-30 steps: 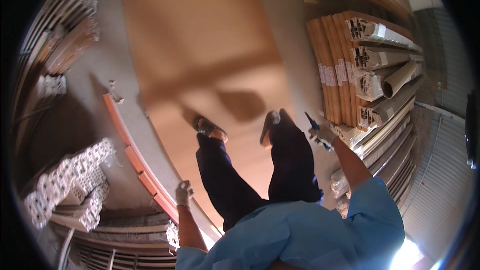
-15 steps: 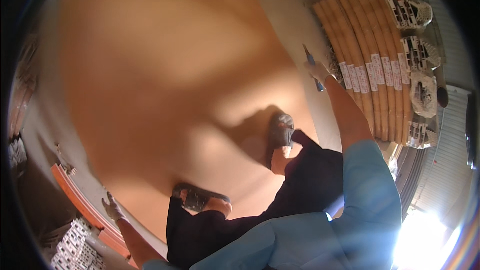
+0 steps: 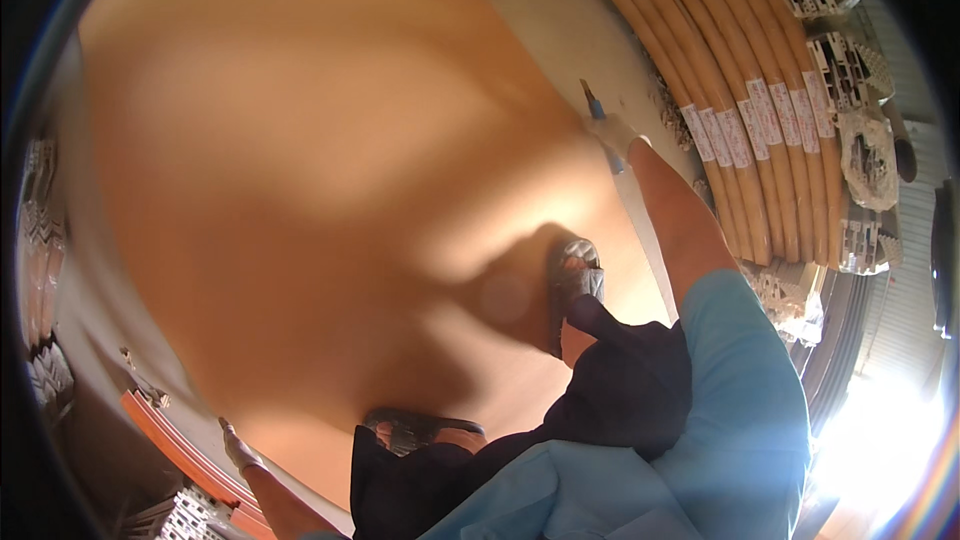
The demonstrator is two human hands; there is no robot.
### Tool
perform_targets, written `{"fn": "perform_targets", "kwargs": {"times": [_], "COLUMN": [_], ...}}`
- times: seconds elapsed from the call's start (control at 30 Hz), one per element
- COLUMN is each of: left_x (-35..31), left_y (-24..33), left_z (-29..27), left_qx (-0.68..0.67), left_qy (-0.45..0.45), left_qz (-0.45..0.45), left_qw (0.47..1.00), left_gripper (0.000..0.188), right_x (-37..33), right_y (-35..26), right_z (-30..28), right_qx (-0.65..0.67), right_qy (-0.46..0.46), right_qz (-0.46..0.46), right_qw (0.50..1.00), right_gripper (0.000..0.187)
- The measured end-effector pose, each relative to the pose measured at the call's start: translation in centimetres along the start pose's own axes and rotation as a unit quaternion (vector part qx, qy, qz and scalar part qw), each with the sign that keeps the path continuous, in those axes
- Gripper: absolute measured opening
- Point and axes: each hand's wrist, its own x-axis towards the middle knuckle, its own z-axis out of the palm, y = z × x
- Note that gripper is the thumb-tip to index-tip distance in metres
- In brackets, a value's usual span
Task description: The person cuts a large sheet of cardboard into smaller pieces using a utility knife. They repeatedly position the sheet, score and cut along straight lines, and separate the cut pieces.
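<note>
A large brown board lies flat on the floor and fills most of the view. I stand on it in sandals, one foot ahead of the other. My right hand reaches out over the board's right edge, shut on a blue pen-like tool. My left hand hangs low at the board's near left edge, gloved, fingers loosely curled with nothing in them.
A stack of long brown wrapped profiles with white labels lies to the right. White frame sections lie beyond them. An orange strip runs along the board's lower left edge, with more profile ends below.
The view has swung left and down over the board. My right hand with the tool has stretched toward the board's right edge, and my feet have stepped further apart.
</note>
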Motion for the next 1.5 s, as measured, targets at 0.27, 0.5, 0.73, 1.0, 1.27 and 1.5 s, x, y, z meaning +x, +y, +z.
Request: {"fn": "perform_targets", "kwargs": {"times": [0.27, 0.5, 0.73, 1.0, 1.27, 1.5], "left_x": [0.7, 0.5, -0.6, -0.7, -2.5, -4.3], "left_y": [1.1, 1.8, 2.8, 1.1, 2.3, 2.3], "left_z": [-1.9, -0.8, -0.4, 0.7, -0.6, -1.2], "left_qx": [0.223, 0.178, 0.149, 0.163, 0.071, 0.141], "left_qy": [0.049, 0.083, 0.065, 0.111, 0.079, 0.044], "left_qz": [-0.015, -0.055, -0.030, 0.050, 0.028, 0.006], "left_qw": [0.974, 0.979, 0.986, 0.979, 0.994, 0.989], "left_gripper": [0.068, 0.074, 0.073, 0.059, 0.062, 0.076], "right_x": [1.1, 0.7, 0.3, 4.4, 2.9, -1.9], "right_y": [1.3, 0.0, -0.9, 2.3, 2.0, 1.0], "right_z": [-0.4, 0.4, 0.9, 1.3, -0.7, -1.9], "right_qx": [-0.043, -0.022, -0.025, -0.244, 0.042, 0.006], "right_qy": [-0.036, -0.045, -0.032, -0.045, 0.020, -0.008], "right_qz": [-0.090, 0.014, 0.008, -0.114, 0.035, 0.036], "right_qw": [0.994, 0.999, 0.999, 0.962, 0.998, 0.999], "right_gripper": [0.055, 0.053, 0.057, 0.041, 0.045, 0.046]}}
